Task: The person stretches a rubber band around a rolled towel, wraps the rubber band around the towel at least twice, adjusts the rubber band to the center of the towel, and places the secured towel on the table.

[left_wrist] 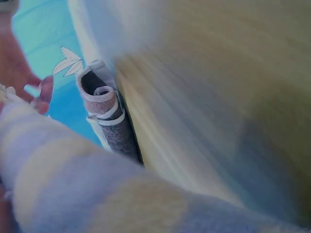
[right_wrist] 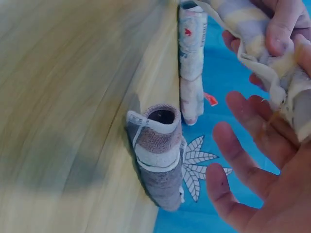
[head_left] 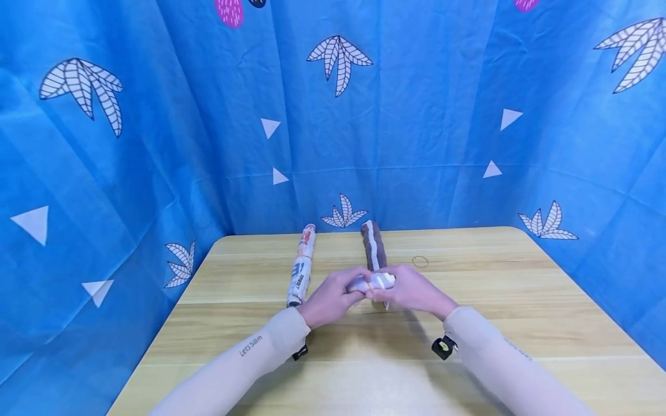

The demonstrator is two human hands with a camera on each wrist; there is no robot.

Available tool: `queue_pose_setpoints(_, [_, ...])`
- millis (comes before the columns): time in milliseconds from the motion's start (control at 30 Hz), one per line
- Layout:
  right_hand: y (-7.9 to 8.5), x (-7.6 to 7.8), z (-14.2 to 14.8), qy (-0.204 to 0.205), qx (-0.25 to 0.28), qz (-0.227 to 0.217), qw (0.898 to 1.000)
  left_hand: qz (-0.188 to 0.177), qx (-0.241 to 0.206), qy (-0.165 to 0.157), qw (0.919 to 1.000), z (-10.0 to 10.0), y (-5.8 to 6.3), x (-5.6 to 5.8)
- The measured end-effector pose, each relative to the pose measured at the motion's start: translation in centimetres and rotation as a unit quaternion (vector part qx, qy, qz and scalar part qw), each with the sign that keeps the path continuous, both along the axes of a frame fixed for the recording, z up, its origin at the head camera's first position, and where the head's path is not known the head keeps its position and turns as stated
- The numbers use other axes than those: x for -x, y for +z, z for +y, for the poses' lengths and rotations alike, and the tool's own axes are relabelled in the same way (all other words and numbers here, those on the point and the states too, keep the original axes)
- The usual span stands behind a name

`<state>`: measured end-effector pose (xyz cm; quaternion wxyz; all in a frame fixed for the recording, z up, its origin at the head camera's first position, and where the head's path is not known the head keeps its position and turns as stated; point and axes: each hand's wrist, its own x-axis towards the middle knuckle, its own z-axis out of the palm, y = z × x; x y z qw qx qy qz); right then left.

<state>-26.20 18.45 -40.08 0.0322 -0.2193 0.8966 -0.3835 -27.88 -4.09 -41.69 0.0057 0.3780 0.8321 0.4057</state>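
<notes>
Both hands hold a rolled towel with pale lavender and yellow stripes (head_left: 382,281) above the table, one hand at each end. My left hand (head_left: 333,297) grips its left part; in the right wrist view the left thumb presses on the striped cloth (right_wrist: 245,22). My right hand (head_left: 416,292) holds the right end, its other fingers (right_wrist: 238,165) spread loosely away. A thin orange-brown strand shows faintly by the towel's edge. Behind the hands lies a rolled brown towel with a white stripe (head_left: 373,245). Left of it lies a rolled white printed towel (head_left: 302,268).
A thin tan ring, like a rubber band (head_left: 420,262), lies on the wooden table (head_left: 520,300) right of the brown roll. A blue patterned curtain (head_left: 416,115) stands behind the table and along its sides.
</notes>
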Motion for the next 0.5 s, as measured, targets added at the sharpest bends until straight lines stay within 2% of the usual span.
queue_pose_setpoints(67, [0.0, 0.0, 0.2, -0.011, 0.020, -0.015, 1.000, -0.027, -0.039, 0.015, 0.9987, -0.1, 0.2, 0.2])
queue_pose_setpoints(167, [0.1, -0.1, 0.3, -0.026, 0.043, -0.033, 0.998, -0.044, -0.090, 0.030, 0.9945, -0.1, 0.3, 0.6])
queue_pose_setpoints(267, [0.1, -0.2, 0.1, -0.017, 0.056, -0.053, 0.997, -0.058, -0.126, 0.037, 0.9896, 0.0, 0.4, 0.9])
queue_pose_setpoints(400, [-0.2, -0.2, -0.1, -0.002, 0.074, -0.101, 0.992, -0.116, -0.172, 0.037, 0.9774, 0.1, 0.7, 0.7])
queue_pose_setpoints(500, [-0.8, -0.3, 0.0, -0.030, 0.085, -0.130, 0.987, -0.159, -0.202, 0.026, 0.9661, 0.3, 1.1, 0.2])
